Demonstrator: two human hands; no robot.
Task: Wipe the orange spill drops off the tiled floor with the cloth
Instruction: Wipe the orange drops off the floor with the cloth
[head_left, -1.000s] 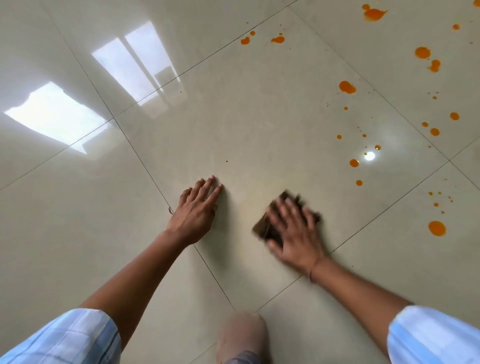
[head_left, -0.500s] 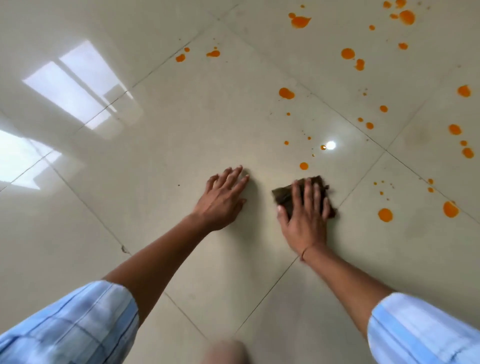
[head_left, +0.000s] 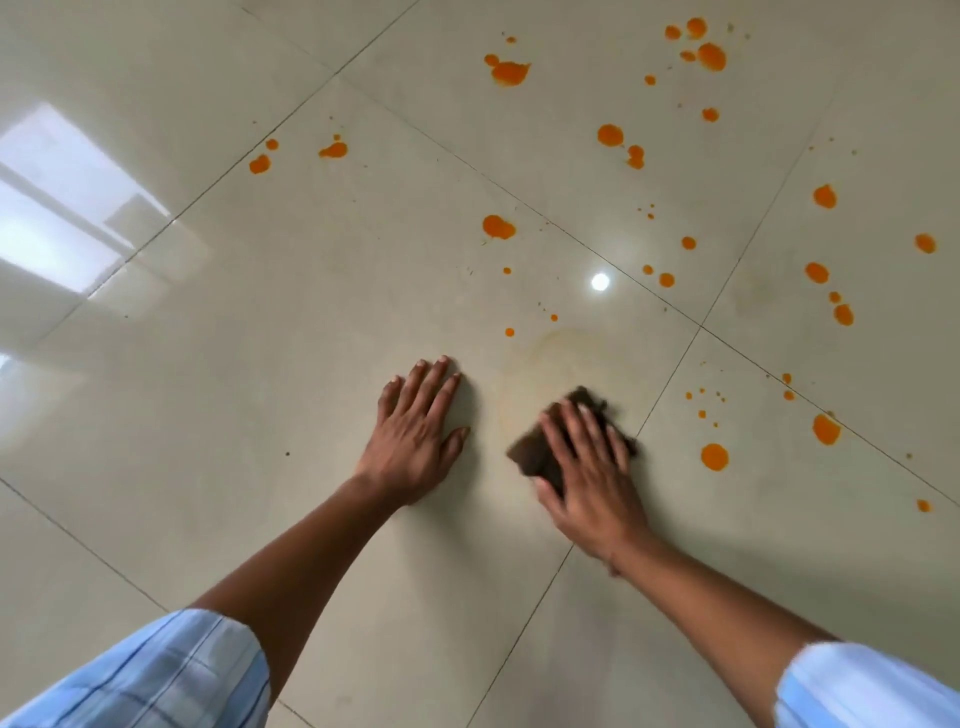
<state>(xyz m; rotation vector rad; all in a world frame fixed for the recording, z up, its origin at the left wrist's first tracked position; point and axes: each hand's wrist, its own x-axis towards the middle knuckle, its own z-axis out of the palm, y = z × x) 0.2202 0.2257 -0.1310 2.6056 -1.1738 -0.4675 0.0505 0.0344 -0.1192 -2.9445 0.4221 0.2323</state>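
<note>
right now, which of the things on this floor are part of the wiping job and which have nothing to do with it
Part of the job:
cloth, pressed flat under the right hand
orange drops
faint smear just beyond the cloth
tiled floor

Not part of it:
left hand, resting flat on the floor
window reflection
lamp glare
small dark speck

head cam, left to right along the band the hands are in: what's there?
left hand flat on the floor → right hand pressing the cloth → round orange drop → larger orange drop → small orange drop
</note>
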